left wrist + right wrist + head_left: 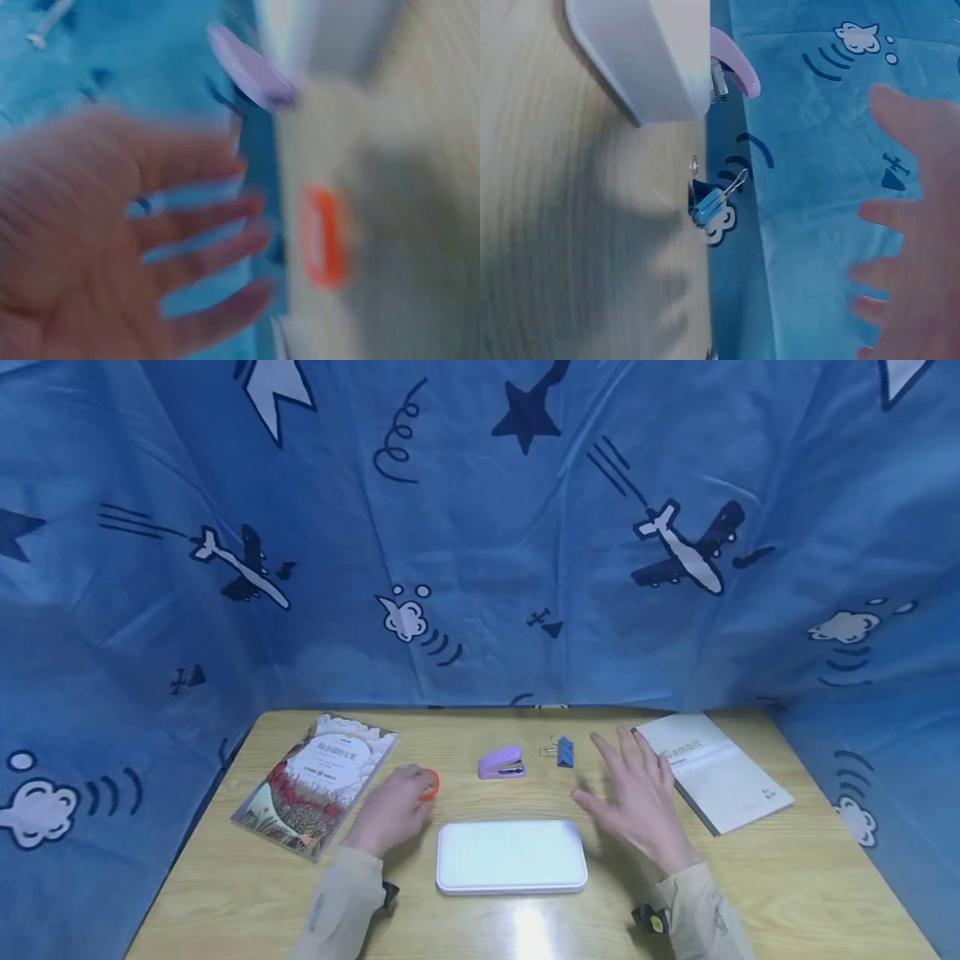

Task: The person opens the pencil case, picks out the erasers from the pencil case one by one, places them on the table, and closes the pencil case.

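My left hand (395,807) hovers beside a small orange round object (429,784). In the left wrist view its fingers are extended and spread, apart from that orange object (325,237), which sits on the table; blur hides its exact kind. My right hand (634,793) has its fingers spread above the table, between a blue binder clip (566,752) and a pale book (720,774). Nothing is in its grasp. A white rounded rectangular case (512,857) lies between the two hands. Behind the case stands a purple stapler (502,763), also visible in the right wrist view.
On the left of the wooden table (480,935) lies a booklet (318,783) with a red and white floral cover. A blue curtain (480,543) printed with planes and stars hangs along the table's back and sides.
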A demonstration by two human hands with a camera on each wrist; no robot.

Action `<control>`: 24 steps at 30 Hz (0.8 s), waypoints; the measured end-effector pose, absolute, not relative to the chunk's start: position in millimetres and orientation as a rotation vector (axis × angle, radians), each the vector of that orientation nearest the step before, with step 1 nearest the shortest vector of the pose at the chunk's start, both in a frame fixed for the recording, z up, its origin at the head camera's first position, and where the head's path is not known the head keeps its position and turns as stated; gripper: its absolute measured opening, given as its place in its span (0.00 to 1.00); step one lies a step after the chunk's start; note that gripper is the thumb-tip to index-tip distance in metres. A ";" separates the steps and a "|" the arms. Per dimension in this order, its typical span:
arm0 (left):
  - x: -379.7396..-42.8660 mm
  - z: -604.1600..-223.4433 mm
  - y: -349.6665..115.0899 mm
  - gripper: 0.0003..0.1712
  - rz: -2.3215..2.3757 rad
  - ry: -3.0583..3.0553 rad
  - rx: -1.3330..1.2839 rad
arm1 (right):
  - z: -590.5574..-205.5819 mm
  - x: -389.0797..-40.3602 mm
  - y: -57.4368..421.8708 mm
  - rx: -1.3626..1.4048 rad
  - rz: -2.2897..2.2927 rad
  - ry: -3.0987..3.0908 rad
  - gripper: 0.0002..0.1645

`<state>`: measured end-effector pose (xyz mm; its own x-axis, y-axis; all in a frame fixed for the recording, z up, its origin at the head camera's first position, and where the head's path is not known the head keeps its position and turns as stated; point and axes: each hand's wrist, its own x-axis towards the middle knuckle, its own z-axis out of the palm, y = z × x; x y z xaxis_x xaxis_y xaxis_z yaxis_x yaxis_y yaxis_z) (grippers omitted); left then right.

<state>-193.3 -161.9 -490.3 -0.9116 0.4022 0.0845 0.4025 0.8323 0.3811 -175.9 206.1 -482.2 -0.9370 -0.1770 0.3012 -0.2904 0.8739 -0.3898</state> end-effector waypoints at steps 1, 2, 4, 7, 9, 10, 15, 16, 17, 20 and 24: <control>-187.5 -486.0 -159.5 0.29 -0.711 -3.040 -0.731 | -480.5 -174.0 204.1 0.388 0.642 -2.816 0.51; -181.3 -482.3 -157.4 0.35 -0.789 -3.082 -0.795 | -479.1 -172.2 201.1 0.440 0.646 -2.842 0.48; -167.7 -478.4 -153.2 0.51 -0.902 -3.189 -0.874 | -476.1 -166.2 189.0 0.553 0.639 -2.903 0.44; -153.2 -483.9 -146.8 0.67 -0.828 -3.290 -0.939 | -474.5 -152.6 161.8 0.767 0.597 -2.976 0.38; -149.4 -491.6 -140.5 0.67 -0.714 -3.278 -0.936 | -477.5 -141.6 143.0 0.872 0.505 -2.988 0.38; -149.4 -494.1 -137.6 0.66 -0.655 -3.264 -0.941 | -478.3 -136.9 135.6 0.911 0.448 -2.991 0.40; -150.7 -498.6 -128.9 0.60 -0.506 -3.185 -0.931 | -483.2 -122.4 116.6 0.970 0.164 -2.969 0.46; -150.6 -499.0 -129.0 0.60 -0.495 -3.182 -0.925 | -484.5 -121.3 115.5 0.974 0.125 -2.955 0.47; -150.4 -499.5 -129.4 0.60 -0.485 -3.179 -0.918 | -486.2 -120.9 114.9 0.983 0.087 -2.934 0.47; -149.5 -501.1 -132.0 0.59 -0.468 -3.159 -0.913 | -492.4 -120.8 115.2 1.017 -0.005 -2.853 0.46; -148.4 -502.8 -135.2 0.59 -0.467 -3.118 -0.926 | -501.7 -121.8 117.4 1.039 -0.052 -2.715 0.43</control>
